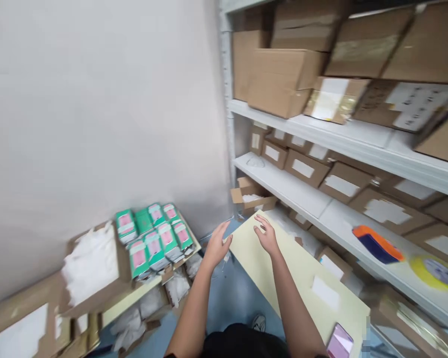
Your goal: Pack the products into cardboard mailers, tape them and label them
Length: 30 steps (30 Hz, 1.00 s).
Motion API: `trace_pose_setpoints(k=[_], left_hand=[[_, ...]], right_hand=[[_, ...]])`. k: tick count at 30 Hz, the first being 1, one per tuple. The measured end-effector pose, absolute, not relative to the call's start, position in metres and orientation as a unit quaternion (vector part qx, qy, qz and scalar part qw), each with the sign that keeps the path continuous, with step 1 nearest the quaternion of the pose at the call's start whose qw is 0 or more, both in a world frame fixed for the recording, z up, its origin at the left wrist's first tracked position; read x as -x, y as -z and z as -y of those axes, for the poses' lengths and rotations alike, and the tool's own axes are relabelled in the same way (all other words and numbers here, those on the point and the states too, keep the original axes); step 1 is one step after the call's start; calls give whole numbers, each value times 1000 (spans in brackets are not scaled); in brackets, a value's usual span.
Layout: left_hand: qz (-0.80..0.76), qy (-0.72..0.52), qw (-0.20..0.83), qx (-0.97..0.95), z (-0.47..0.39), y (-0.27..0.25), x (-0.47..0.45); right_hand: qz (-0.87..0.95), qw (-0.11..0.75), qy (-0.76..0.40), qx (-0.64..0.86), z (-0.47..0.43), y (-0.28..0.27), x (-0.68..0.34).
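My left hand (217,244) is held out in the air over the blue floor, just left of a pale yellow table (269,268). Its fingers are extended and it holds nothing. Above the far end of that table is my right hand (266,233), fingers apart and slightly curled, also without anything in it. Whether it touches the tabletop I cannot tell. On the table, nearer to me, lie a white paper (325,292) and a phone (340,341).
Shelves (306,194) with cardboard boxes (280,74) rise on the right, bearing an orange-and-blue object (378,243) and a yellow tape roll (435,272). Green-and-pink packs (155,243) and a box of white items (91,263) stand on the left. An open carton (252,191) sits behind the table.
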<state>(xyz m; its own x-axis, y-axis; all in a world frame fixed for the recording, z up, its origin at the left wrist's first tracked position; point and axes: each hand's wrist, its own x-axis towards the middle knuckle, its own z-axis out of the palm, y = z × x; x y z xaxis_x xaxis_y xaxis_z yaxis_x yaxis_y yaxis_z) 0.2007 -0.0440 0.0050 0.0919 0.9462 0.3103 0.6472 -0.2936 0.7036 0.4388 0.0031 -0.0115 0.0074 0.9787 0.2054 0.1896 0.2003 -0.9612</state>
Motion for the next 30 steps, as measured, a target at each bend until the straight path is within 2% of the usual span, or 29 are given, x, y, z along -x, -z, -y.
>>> trace_pose_setpoints(k=[10,15,22,30], left_hand=[[-688,-460,185,-530,137,20,55],[-706,-508,203,-449,165,16,149],[-696,-575,226,-365,165,11,210],[-726,-564,233,-317,111,64,240]], right_hand=[[660,415,-463,420,12,45,-164],[688,387,-483,378,20,44,-46],[720,352,-495,337,14,34,48],[711,317,-530,336,-35,72,102]])
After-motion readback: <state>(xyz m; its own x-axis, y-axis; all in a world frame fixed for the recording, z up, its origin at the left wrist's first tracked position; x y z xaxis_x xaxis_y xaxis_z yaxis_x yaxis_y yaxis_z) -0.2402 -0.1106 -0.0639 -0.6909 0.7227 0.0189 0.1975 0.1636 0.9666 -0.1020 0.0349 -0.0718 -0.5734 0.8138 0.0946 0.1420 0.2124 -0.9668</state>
